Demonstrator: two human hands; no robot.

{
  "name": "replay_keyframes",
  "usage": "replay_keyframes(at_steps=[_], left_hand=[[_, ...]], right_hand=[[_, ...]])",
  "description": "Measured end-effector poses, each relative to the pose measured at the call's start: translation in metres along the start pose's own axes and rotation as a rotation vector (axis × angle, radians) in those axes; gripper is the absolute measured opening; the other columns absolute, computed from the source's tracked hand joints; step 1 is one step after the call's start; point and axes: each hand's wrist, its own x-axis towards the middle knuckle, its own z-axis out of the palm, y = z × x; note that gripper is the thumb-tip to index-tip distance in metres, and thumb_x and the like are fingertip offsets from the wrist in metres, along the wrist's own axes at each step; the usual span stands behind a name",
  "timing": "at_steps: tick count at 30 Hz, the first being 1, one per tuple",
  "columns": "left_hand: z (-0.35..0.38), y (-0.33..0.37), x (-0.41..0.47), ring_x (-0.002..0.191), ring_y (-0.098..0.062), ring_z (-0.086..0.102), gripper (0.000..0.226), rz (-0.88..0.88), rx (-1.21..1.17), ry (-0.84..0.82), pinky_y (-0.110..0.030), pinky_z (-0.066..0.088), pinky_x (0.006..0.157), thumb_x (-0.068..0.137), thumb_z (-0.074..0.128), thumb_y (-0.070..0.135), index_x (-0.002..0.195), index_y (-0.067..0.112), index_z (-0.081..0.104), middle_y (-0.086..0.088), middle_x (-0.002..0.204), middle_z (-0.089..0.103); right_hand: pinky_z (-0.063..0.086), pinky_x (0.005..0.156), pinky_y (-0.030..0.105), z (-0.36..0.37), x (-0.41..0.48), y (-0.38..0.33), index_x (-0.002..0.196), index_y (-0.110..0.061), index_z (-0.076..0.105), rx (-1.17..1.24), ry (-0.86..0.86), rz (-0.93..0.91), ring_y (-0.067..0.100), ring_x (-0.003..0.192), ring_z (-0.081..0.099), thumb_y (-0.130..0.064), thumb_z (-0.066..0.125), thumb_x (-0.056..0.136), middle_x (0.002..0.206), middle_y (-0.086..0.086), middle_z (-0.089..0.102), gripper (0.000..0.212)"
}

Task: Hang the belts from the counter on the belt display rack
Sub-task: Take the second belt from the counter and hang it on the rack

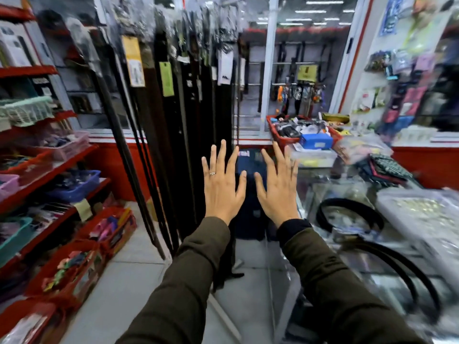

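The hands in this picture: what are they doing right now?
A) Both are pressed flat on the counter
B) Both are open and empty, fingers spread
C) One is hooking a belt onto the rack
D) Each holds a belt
B: the left hand and right hand are raised with fingers spread and nothing in their grip, while the black belts lie coiled on the glass counter.

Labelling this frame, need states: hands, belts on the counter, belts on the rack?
left hand: open, fingers spread, empty
right hand: open, fingers spread, empty
black belts: looped on the glass counter, not yet hung
belt display rack: holding many dark belts, hanging straight down
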Motion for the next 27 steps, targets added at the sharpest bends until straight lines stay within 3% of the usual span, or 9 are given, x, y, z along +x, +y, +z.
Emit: replay_keyframes(at_steps=[8, 13, 17, 20, 23, 27], left_hand=[[0.079, 0.077, -0.078, 0.16, -0.027, 0.001, 0.058, 0.116, -0.171, -0.262, -0.05, -0.001, 0.13, 0.107, 0.04, 0.037, 0.161, 0.02, 0.025, -0.006, 0.173, 0.009], [0.112, 0.119, -0.12, 0.16, -0.021, -0.007, 0.06, 0.282, -0.348, -0.548, -0.045, -0.006, 0.13, 0.108, 0.04, 0.037, 0.162, 0.021, 0.019, -0.002, 0.173, 0.003], [0.129, 0.146, -0.146, 0.159, -0.022, 0.013, 0.066, 0.458, -0.462, -0.769, -0.048, 0.006, 0.129, 0.102, 0.046, 0.056, 0.156, 0.02, 0.038, -0.003, 0.168, 0.028], [0.138, 0.161, -0.162, 0.147, -0.023, 0.037, 0.076, 0.515, -0.468, -0.894, -0.046, 0.022, 0.126, 0.088, 0.054, 0.075, 0.145, 0.025, 0.053, -0.002, 0.153, 0.05], [0.145, 0.171, -0.173, 0.123, -0.022, 0.053, 0.082, 0.581, -0.404, -0.919, -0.039, 0.038, 0.112, 0.079, 0.059, 0.081, 0.134, 0.021, 0.063, -0.002, 0.131, 0.061], [0.148, 0.185, -0.182, 0.105, -0.023, 0.058, 0.076, 0.63, -0.32, -0.906, -0.039, 0.039, 0.103, 0.078, 0.057, 0.082, 0.122, 0.021, 0.07, 0.0, 0.111, 0.066]], right_hand=[[0.001, 0.126, 0.058, -0.04, -0.111, 0.093, 0.15, -0.024, 0.042, -0.206, -0.188, 0.209, 0.03, 0.159, 0.01, -0.034, 0.043, 0.104, 0.169, 0.006, 0.02, 0.048], [-0.003, 0.126, 0.054, -0.084, -0.17, 0.144, 0.144, -0.024, 0.051, -0.182, -0.369, 0.389, 0.025, 0.159, 0.01, -0.029, 0.05, 0.102, 0.166, 0.001, 0.028, 0.043], [-0.013, 0.123, 0.054, -0.126, -0.207, 0.176, 0.141, -0.029, 0.055, -0.134, -0.658, 0.549, 0.018, 0.158, 0.014, -0.049, 0.04, 0.091, 0.161, -0.007, 0.037, 0.056], [-0.016, 0.122, 0.056, -0.148, -0.225, 0.19, 0.129, -0.034, 0.064, -0.112, -0.743, 0.696, 0.015, 0.151, 0.031, -0.031, 0.053, 0.088, 0.148, -0.008, 0.053, 0.043], [-0.01, 0.123, 0.057, -0.161, -0.235, 0.197, 0.123, -0.035, 0.069, -0.195, -0.81, 0.717, 0.015, 0.143, 0.042, -0.017, 0.062, 0.075, 0.136, -0.007, 0.063, 0.052], [0.005, 0.125, 0.053, -0.165, -0.243, 0.2, 0.119, -0.032, 0.072, -0.222, -0.809, 0.681, 0.017, 0.137, 0.05, -0.003, 0.062, 0.072, 0.13, -0.008, 0.068, 0.057]])
